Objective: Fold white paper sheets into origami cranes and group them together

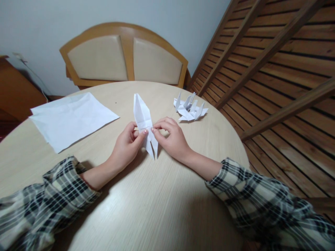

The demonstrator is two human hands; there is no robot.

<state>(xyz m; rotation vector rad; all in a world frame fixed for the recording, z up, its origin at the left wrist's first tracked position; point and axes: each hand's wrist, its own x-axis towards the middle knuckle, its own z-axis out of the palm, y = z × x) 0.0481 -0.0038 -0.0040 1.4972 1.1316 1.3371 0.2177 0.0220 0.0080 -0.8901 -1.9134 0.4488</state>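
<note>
A folded white origami paper (pixel 143 111) is held between both my hands above the table. Its broad pointed flap stands up and away from me, and two narrow legs with a slit between them point toward me. My left hand (pixel 128 142) pinches its left side, thumb on top near the middle. On the right side my right hand (pixel 172 137) pinches it the same way, thumb and index finger close to the other thumb. The fingers beneath the paper are partly hidden.
Several finished paper cranes (pixel 190 108) sit clustered at the table's back right. White paper sheets (pixel 74 120) lie overlapping at the left. The round wooden table (pixel 146 209) has a padded headboard-like panel (pixel 125 31) behind it and a slatted wooden wall (pixel 274 69) to the right.
</note>
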